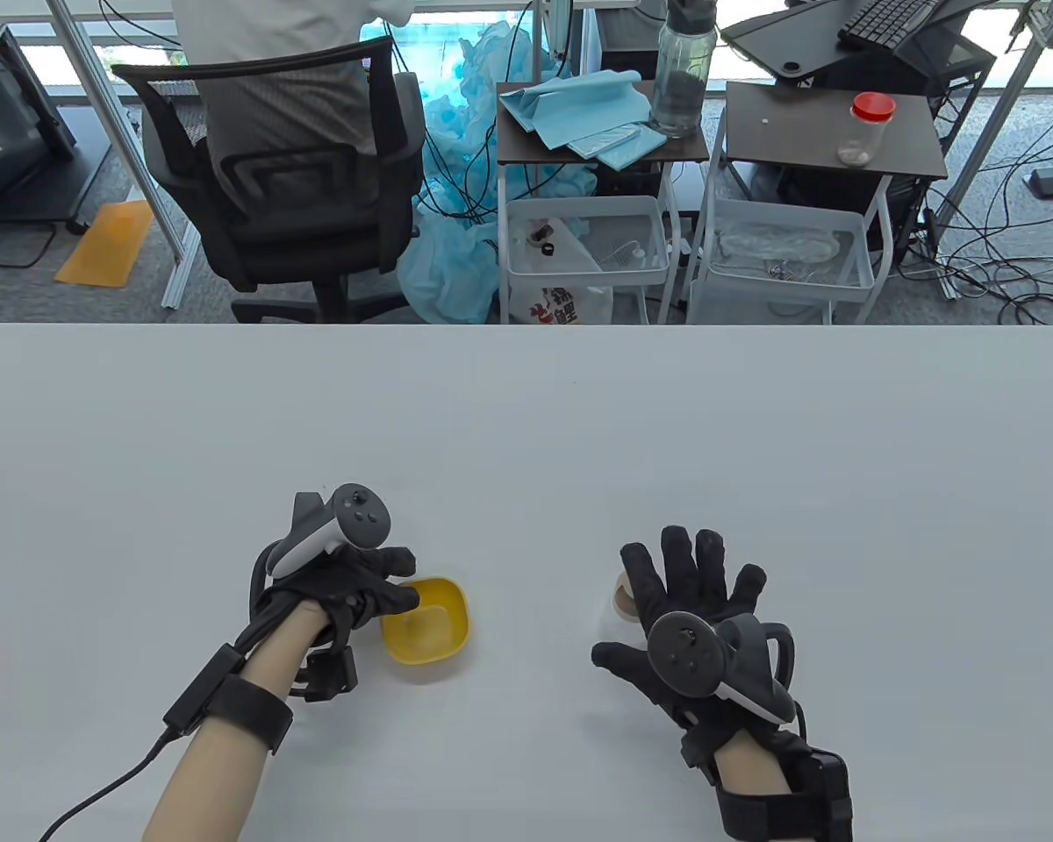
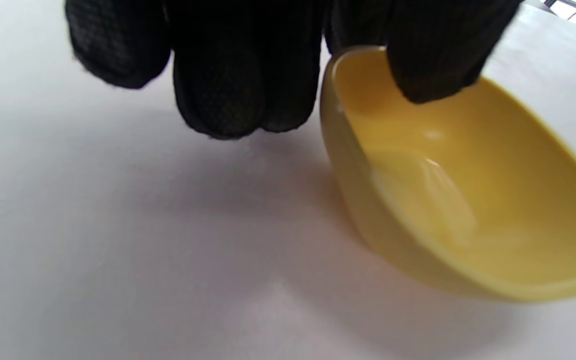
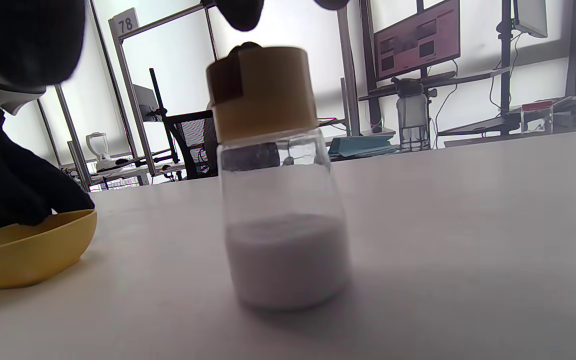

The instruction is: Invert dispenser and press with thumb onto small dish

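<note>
Hiding most of the dispenser in the table view, the right hand hovers over it with fingers spread and grasps nothing; only a brown sliver of the cap shows past the index finger; the right wrist view shows the jar upright on the bench, glass body part filled with white powder, tan cap on top, fingertips just above it and cut off by the frame's top edge. Left of it, the left hand holds the near-left rim of the small yellow dish; one fingertip lies over the rim inside; whether the other fingers touch the dish's outer wall cannot be told.
</note>
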The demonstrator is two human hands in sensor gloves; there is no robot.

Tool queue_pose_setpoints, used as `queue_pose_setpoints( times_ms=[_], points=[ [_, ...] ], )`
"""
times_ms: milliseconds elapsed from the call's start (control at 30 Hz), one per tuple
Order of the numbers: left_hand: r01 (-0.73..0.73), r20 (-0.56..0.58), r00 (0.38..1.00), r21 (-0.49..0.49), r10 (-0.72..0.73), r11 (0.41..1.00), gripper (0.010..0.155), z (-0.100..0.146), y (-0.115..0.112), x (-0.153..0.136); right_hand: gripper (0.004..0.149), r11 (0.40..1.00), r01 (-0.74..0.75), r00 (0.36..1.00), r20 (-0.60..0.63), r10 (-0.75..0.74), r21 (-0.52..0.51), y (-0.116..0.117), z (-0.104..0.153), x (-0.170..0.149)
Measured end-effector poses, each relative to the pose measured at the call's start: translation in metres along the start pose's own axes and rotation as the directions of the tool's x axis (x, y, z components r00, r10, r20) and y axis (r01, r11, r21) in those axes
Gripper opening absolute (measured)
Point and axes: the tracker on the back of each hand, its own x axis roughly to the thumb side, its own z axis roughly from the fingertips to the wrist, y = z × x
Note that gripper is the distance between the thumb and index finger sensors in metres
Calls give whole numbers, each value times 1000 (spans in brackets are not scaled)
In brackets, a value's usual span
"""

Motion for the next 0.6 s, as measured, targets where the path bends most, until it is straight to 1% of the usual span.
queue_pose_setpoints(
  times_ms=[133,333,433,600],
  points=[
    [9,-5,1000,-5,-9,1000,52,-8,-2,0,101,1000,3,1000,-1,-3,3,0,0,0],
    [-10,17,1000,22,10,1000,41,-13,-6,-3,99,1000,6,1000,-1,-6,9,1,-1,1],
    [-14,24,1000,21,14,1000,41,-12,-6,-2,99,1000,0,1000,5,0,17,1,-1,3],
    [-2,50,999,29,1,1000,41,0,0,8,99,1000,1,1000,14,-1,12,0,-1,5]
  ],
)
